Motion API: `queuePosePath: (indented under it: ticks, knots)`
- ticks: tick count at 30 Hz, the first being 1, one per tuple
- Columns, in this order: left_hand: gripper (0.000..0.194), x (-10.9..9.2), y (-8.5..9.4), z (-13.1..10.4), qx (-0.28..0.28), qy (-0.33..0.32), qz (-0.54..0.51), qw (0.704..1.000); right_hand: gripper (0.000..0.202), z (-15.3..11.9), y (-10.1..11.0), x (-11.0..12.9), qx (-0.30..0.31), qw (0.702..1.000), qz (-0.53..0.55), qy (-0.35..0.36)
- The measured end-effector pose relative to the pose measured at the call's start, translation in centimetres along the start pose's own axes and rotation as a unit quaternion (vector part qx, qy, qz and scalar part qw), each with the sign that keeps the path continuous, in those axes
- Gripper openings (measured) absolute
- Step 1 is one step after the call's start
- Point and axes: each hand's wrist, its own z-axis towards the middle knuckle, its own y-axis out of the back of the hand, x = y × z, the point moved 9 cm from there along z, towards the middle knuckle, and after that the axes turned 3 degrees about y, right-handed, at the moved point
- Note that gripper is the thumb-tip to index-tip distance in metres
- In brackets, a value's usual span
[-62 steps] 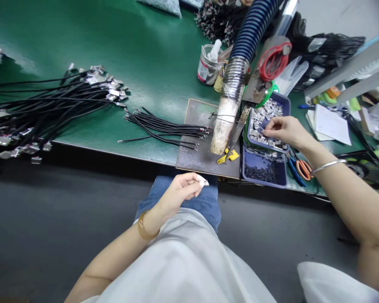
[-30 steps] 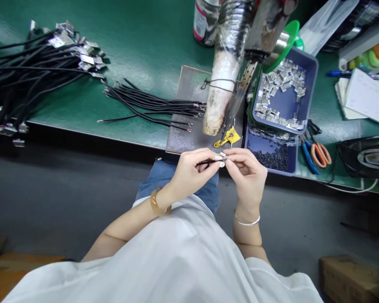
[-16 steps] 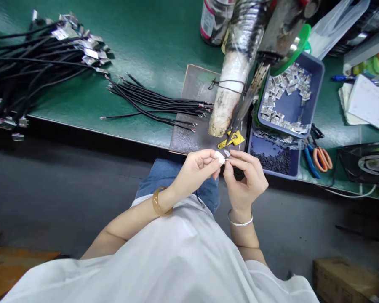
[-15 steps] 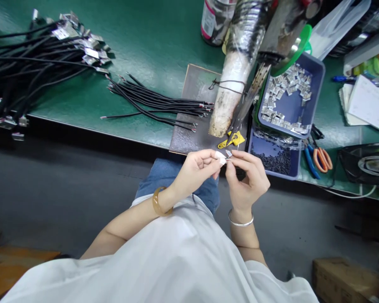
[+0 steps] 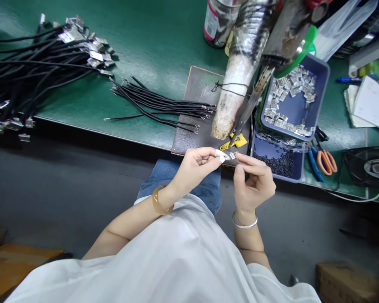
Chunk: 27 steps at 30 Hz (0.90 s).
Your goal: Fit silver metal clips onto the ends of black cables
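Note:
A small silver metal connector (image 5: 233, 156) sits at the fingertips of my left hand (image 5: 197, 166), which is closed in a pinch. White tape wraps the thumb and index tips of that hand. My right hand (image 5: 254, 181) is beside it, its index finger at the connector's right side and its thumb just below. Those right fingers are curled in a pinch, and whatever is between them is too small to make out. Beyond the hands, a yellow piece (image 5: 237, 142) lies under a metal tool tip on a dark board (image 5: 185, 139).
Cut black cables (image 5: 164, 103) lie across the board's left side. Farther left is a pile of cables with metal connectors (image 5: 66, 54). A blue bin of metal shells (image 5: 320, 99) overlaps a bin of black pieces (image 5: 298, 170). Orange-and-blue-handled tools (image 5: 325, 162) lie right. A wrapped white post (image 5: 229, 101) stands ahead.
My right hand has drawn slightly right, away from my left fingertips. The connector shows more between the two hands. The whole view has shifted a little.

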Motion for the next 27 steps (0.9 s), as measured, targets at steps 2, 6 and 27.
queuePosePath:
  ticks: [2, 6, 27]
  knots:
    - [0.018, -0.2, 0.0, 0.0, 0.001, -0.003, -0.001, 1.0, 0.014, 0.0, -0.2, 0.5, 0.016, 0.999, -0.031, 0.031]
    - [0.018, -0.4, 0.1, 0.3, -0.011, -0.012, 0.015, 1.0, 0.018, -0.1, -0.6, 1.8, 0.04, 0.984, -0.127, 0.118]
    - [0.014, -2.0, 0.3, 1.1, -0.074, -0.082, 0.123, 0.986, 0.012, 1.9, -1.4, 0.8, 0.082, 0.992, -0.082, 0.046]
